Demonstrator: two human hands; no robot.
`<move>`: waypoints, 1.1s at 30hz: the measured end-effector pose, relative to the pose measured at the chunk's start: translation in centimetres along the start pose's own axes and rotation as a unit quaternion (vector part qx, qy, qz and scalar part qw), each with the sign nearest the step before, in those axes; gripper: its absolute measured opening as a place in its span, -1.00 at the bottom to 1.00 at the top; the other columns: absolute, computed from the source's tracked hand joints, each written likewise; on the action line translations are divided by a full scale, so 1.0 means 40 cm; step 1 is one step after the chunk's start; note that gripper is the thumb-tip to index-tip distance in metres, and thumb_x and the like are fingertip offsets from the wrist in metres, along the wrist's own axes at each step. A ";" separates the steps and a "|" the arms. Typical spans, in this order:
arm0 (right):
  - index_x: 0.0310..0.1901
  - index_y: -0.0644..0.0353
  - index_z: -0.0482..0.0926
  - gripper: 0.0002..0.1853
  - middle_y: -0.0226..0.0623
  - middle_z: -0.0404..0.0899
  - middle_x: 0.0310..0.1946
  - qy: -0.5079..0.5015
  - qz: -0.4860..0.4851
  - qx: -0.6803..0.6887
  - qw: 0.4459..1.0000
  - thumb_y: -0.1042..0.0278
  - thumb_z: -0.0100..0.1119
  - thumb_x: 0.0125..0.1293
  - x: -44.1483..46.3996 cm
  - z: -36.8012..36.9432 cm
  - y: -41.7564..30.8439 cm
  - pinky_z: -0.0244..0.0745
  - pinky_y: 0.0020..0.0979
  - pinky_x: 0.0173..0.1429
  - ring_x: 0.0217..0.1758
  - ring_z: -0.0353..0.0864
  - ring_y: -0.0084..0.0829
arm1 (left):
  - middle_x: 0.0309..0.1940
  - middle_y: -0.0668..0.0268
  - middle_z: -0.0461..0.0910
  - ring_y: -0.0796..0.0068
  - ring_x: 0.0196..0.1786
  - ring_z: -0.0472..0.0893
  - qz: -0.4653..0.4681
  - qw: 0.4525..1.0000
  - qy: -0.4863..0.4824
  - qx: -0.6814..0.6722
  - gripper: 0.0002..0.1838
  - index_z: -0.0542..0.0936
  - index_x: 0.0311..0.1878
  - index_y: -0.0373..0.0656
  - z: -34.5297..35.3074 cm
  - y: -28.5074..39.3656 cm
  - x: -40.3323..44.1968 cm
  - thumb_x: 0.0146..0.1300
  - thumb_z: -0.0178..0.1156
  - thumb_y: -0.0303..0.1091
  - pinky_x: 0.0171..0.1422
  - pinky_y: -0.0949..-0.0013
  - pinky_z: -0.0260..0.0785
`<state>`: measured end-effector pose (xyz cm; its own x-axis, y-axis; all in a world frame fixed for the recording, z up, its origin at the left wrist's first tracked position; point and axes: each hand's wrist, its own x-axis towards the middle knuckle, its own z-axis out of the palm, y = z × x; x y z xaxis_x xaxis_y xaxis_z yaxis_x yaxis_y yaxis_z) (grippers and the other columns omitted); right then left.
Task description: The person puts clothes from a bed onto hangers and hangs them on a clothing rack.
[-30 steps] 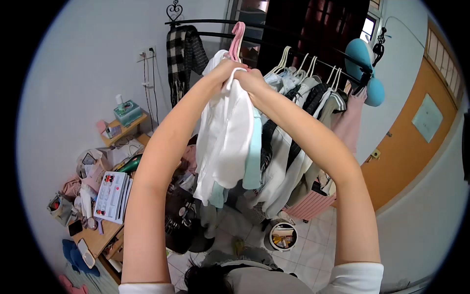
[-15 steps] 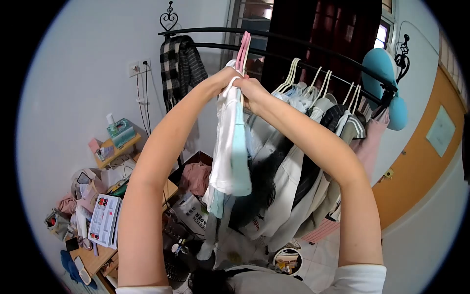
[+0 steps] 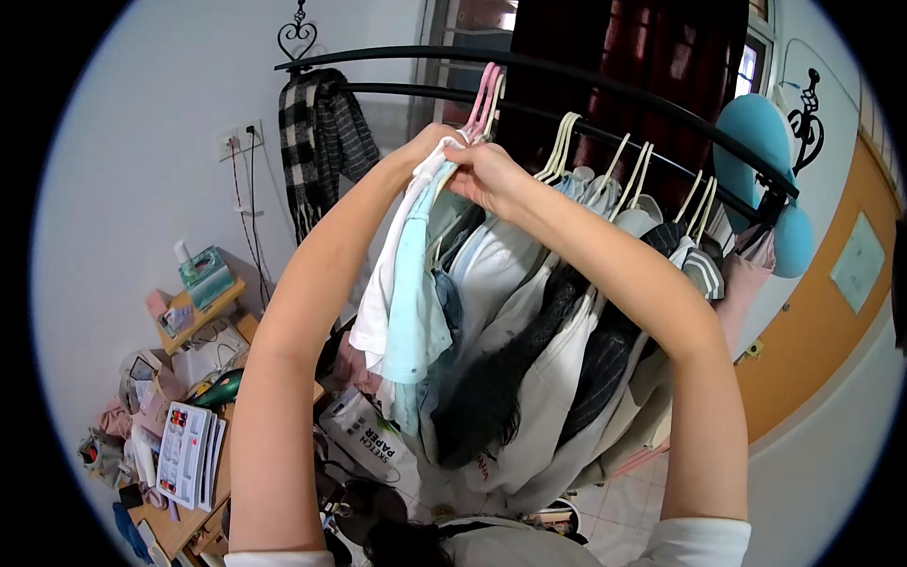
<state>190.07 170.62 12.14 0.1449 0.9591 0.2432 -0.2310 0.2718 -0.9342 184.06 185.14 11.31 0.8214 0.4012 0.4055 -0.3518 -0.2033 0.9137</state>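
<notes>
Both of my hands are raised to the clothes just below the black rail (image 3: 406,91). My left hand (image 3: 433,142) is closed at the neckline of a white shirt (image 3: 380,298), its fingertips partly hidden by the cloth. My right hand (image 3: 489,178) pinches the upper edge of a light blue shirt (image 3: 416,293) hanging beside the white one, thumb towards the collar. Just above my hands, pink hangers (image 3: 482,99) hook over the rail. To the right of them, a row of cream hangers (image 3: 563,146) carries other clothes, including a black furry garment (image 3: 491,397).
A checked scarf (image 3: 300,142) hangs at the rail's left end, and a light blue cap-like item (image 3: 753,128) at the right. Desk clutter, including a white tray (image 3: 184,454), stands at left. A sketch paper bag (image 3: 368,435) sits below. An orange door (image 3: 803,350) is at right.
The view has shifted slightly. The white and light blue shirts have swung left and turned, showing more of the blue one. My right hand has moved onto the collar area.
</notes>
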 end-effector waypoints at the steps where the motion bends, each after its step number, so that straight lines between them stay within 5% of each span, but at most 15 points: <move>1: 0.00 0.42 0.29 -0.73 -0.06 0.42 -0.08 -0.001 -0.004 -0.004 1.000 0.54 -0.08 0.29 0.008 -0.010 -0.002 0.49 -0.21 0.11 -0.03 0.52 -0.23 | -0.58 0.24 0.47 0.48 -0.55 0.44 0.015 1.000 -0.008 0.014 -0.85 0.54 -0.55 -0.29 0.000 -0.004 0.010 0.04 0.05 -0.45 -0.44 0.40 0.27; 5: 0.01 0.54 0.25 -0.71 0.00 0.41 -0.07 0.012 -0.019 -0.031 0.999 0.54 -0.11 0.32 0.023 -0.040 -0.013 0.46 -0.24 0.18 0.01 0.51 -0.21 | -0.52 0.21 0.53 0.46 -0.48 0.51 -0.018 0.997 -0.047 -0.062 -0.83 0.57 -0.49 -0.32 0.006 -0.015 0.056 0.07 0.05 -0.43 -0.35 0.43 0.34; 8: 0.00 0.41 0.30 -0.74 -0.07 0.43 -0.09 0.032 -0.005 -0.034 0.999 0.54 -0.06 0.29 0.030 -0.071 -0.018 0.50 -0.26 0.10 -0.04 0.53 -0.25 | -0.48 0.19 0.56 0.42 -0.43 0.54 0.006 0.989 -0.115 -0.097 -0.81 0.59 -0.41 -0.36 -0.011 -0.059 0.111 0.07 0.08 -0.41 -0.30 0.43 0.38; 15: -0.01 0.35 0.36 -0.75 -0.15 0.48 -0.12 0.053 -0.002 -0.077 0.996 0.50 -0.01 0.29 0.035 -0.117 -0.002 0.52 -0.34 0.06 -0.07 0.55 -0.32 | -0.42 0.11 0.52 0.33 -0.39 0.53 -0.009 0.989 -0.007 -0.145 -0.84 0.52 -0.37 -0.36 0.063 -0.081 0.109 -0.01 0.12 -0.45 -0.29 0.37 0.39; 33: -0.08 0.28 0.42 -0.80 -0.25 0.52 -0.18 0.079 0.049 -0.147 0.985 0.46 0.03 0.27 0.036 -0.142 0.055 0.50 -0.45 0.00 -0.14 0.56 -0.44 | -0.35 0.09 0.55 0.28 -0.29 0.58 -0.088 0.975 -0.051 -0.196 -0.78 0.54 -0.30 -0.40 0.040 -0.165 0.097 0.04 0.07 -0.44 -0.11 0.37 0.43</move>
<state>195.21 172.15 8.94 0.2890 0.9491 0.1256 0.0344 0.1209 -0.9921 190.30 186.63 6.82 0.9176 0.3046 0.2554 -0.3301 0.2260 0.9165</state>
